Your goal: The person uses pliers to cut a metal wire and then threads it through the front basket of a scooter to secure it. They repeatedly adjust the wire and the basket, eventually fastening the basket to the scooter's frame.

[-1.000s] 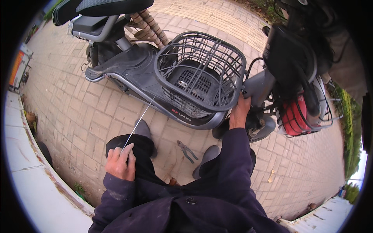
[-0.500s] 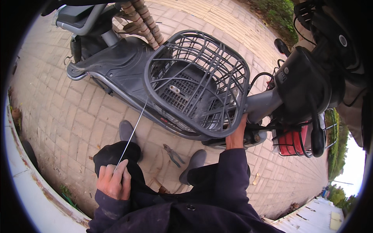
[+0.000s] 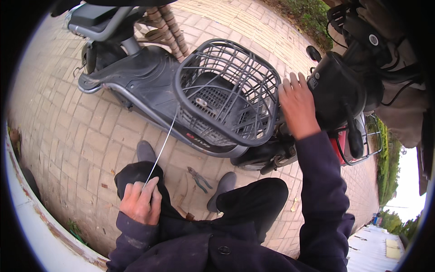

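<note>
My left hand (image 3: 140, 201) is closed on a thin metal wire (image 3: 161, 150), which stretches to the left side of a black scooter basket (image 3: 247, 138). My right hand (image 3: 299, 106) has its fingers stretched out beside the basket's right rim, near the dark front column (image 3: 335, 79) of the electric scooter; whether the fingertips touch either is unclear. The basket sits over the scooter's floorboard (image 3: 140, 81). A pair of pliers (image 3: 199, 179) lies on the paving between my boots.
Wrapped, striped poles (image 3: 165, 29) stand behind the floorboard. A red object in a wire frame (image 3: 340, 147) is at the right, behind the front column. A white metal edge (image 3: 31, 208) runs along the lower left, another white surface (image 3: 371, 245) lies lower right, with hedge (image 3: 385, 167) beyond.
My right hand has come up from low beside the basket to its upper right side, fingers now extended. My right knee shows more. My left hand still holds the wire.
</note>
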